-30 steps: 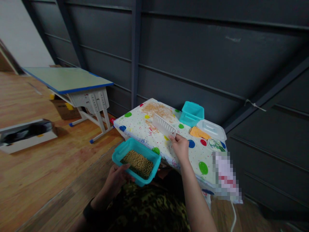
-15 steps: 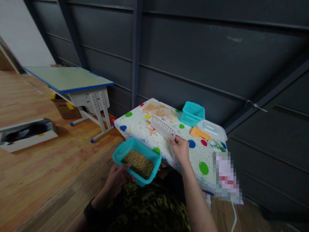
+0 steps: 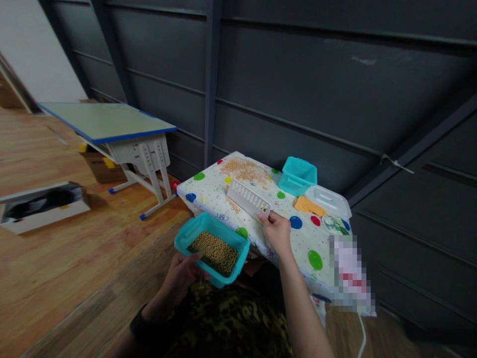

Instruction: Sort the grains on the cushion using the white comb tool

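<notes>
My left hand (image 3: 183, 273) grips the near left wall of a teal plastic container (image 3: 182, 239), held just off the table's front edge. Soybeans (image 3: 216, 251) cover the container's bottom. My right hand (image 3: 278, 229) pinches the right end of a white slotted plastic strip (image 3: 248, 200), which stands on its long edge over the tablecloth. A small streak of beans (image 3: 234, 205) lies along the strip's near side. Behind the strip, a larger patch of pale beans and fragments (image 3: 246, 170) is spread over the table's far left part.
On the balloon-print tablecloth (image 3: 298, 241) stand a second teal container (image 3: 298, 175), a clear lid (image 3: 331, 200), an orange cloth (image 3: 309, 205) and a round green-and-white item (image 3: 335, 224). A dark panelled wall (image 3: 298, 74) rises behind. A desk (image 3: 112, 122) stands to the left.
My right hand has drawn the slotted strip slightly left and toward me, with a bit of beans at its near side. The left hand and its container have hardly moved.
</notes>
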The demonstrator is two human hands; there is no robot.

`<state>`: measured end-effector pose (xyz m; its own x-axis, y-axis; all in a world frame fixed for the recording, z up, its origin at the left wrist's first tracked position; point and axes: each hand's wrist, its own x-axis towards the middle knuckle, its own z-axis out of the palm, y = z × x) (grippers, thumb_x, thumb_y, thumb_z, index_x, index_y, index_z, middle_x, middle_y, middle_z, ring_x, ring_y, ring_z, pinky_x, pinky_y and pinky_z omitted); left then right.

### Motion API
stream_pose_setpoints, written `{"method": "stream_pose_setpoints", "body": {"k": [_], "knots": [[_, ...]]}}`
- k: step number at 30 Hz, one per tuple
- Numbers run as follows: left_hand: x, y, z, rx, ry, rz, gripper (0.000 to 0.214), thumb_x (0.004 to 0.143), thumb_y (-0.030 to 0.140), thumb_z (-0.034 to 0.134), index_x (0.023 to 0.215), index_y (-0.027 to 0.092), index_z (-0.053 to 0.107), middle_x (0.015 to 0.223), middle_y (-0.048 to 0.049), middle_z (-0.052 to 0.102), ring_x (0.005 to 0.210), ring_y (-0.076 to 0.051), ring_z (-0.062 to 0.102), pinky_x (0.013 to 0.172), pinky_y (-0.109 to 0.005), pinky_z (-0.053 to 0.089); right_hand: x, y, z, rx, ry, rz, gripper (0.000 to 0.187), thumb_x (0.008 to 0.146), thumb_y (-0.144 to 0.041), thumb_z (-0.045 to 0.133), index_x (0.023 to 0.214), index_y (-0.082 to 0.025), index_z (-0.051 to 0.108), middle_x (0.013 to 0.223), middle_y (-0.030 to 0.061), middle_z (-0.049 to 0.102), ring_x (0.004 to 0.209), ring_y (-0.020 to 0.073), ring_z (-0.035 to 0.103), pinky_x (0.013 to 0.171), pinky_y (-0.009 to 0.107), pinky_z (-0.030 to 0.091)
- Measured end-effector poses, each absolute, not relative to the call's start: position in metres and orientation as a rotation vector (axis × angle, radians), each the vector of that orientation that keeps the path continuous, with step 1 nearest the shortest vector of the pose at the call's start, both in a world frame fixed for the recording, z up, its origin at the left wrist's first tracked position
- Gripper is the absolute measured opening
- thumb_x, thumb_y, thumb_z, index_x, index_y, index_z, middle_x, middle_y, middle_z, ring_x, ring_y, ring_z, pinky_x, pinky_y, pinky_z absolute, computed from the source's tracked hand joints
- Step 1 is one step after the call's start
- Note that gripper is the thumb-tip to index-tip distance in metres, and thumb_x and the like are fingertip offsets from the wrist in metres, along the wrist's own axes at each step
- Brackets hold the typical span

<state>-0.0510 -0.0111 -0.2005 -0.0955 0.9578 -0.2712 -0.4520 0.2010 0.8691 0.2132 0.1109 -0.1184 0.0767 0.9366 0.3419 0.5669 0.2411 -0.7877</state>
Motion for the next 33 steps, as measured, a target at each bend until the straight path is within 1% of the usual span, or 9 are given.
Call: {"method": "stream_pose_setpoints", "body": {"k": [3,6,11,14,19,22,24,28,33], "knots": [[-0.052,-0.012,-0.202,0.625,1.085,1.304,0.047,0.071,0.051,0.091,0.042,0.020,0.070,0.039,-0.0093,0.067,0.035,-0.018,0.061,0.037,-0.028,0.043,0.210,0.109,-0.119,-1.443,-1.607,0.515,0.046,0.089,-0.060,0.064,0.068,-0.020,0.073,0.060,0.0013,0.068,0.060,0.0192,0.056,0.059,0.029,0.038],[-0.051,-0.013,-0.203,0.616,1.105,1.306,0.046,0.071,0.052,0.090,0.044,0.020,0.072,0.042,-0.0097,0.069,0.035,-0.018,0.061,0.038,-0.028,0.042,0.208,0.106,-0.120,-1.405,-1.593,0.560,0.044,0.090,-0.058,0.063,0.073,-0.020,0.077,0.068,0.0032,0.075,0.066,0.0218,0.061,0.063,0.030,0.043],[-0.050,-0.013,-0.207,0.600,1.078,1.303,0.046,0.070,0.053,0.093,0.045,0.020,0.074,0.043,-0.0095,0.070,0.038,-0.019,0.064,0.040,-0.027,0.044,0.205,0.100,-0.120,-1.394,-1.566,0.591,0.044,0.090,-0.058,0.064,0.080,-0.019,0.082,0.073,0.0050,0.078,0.071,0.0250,0.067,0.069,0.033,0.051],[-0.048,-0.013,-0.212,0.590,1.075,1.304,0.050,0.067,0.056,0.094,0.042,0.021,0.069,0.040,-0.0077,0.068,0.036,-0.018,0.063,0.039,-0.027,0.043,0.204,0.097,-0.120,-1.374,-1.548,0.646,0.043,0.089,-0.058,0.065,0.083,-0.019,0.084,0.077,0.0053,0.080,0.076,0.0269,0.070,0.071,0.034,0.055],[-0.045,-0.014,-0.224,0.571,1.070,1.284,0.051,0.068,0.057,0.093,0.043,0.020,0.068,0.044,-0.0090,0.071,0.039,-0.021,0.066,0.040,-0.028,0.046,0.206,0.092,-0.119,-1.371,-1.526,0.664,0.042,0.088,-0.057,0.067,0.080,-0.020,0.084,0.076,0.0060,0.081,0.078,0.0289,0.072,0.074,0.037,0.057],[-0.045,-0.014,-0.227,0.565,1.062,1.295,0.051,0.067,0.057,0.094,0.045,0.021,0.066,0.044,-0.0083,0.071,0.039,-0.021,0.067,0.038,-0.028,0.043,0.209,0.090,-0.118,-1.359,-1.507,0.676,0.042,0.087,-0.057,0.068,0.083,-0.019,0.085,0.083,0.0073,0.084,0.079,0.0293,0.073,0.072,0.036,0.057],[-0.045,-0.014,-0.227,0.568,1.070,1.297,0.049,0.066,0.057,0.095,0.048,0.020,0.068,0.043,-0.0073,0.071,0.038,-0.022,0.066,0.038,-0.028,0.043,0.210,0.090,-0.118,-1.370,-1.492,0.654,0.043,0.088,-0.058,0.067,0.086,-0.019,0.086,0.085,0.0081,0.085,0.080,0.0294,0.073,0.071,0.036,0.057],[-0.046,-0.014,-0.225,0.577,1.065,1.283,0.046,0.067,0.058,0.094,0.053,0.019,0.073,0.045,-0.0067,0.072,0.040,-0.022,0.068,0.040,-0.029,0.046,0.210,0.092,-0.118,-1.380,-1.517,0.645,0.041,0.088,-0.056,0.066,0.086,-0.019,0.085,0.083,0.0078,0.084,0.081,0.0294,0.073,0.074,0.037,0.058],[-0.046,-0.014,-0.225,0.605,1.064,1.279,0.049,0.070,0.059,0.092,0.047,0.020,0.071,0.042,-0.0065,0.069,0.038,-0.020,0.065,0.040,-0.028,0.044,0.208,0.093,-0.118,-1.376,-1.531,0.647,0.040,0.089,-0.055,0.066,0.081,-0.021,0.084,0.077,0.0069,0.082,0.083,0.0304,0.074,0.076,0.037,0.058]]}}
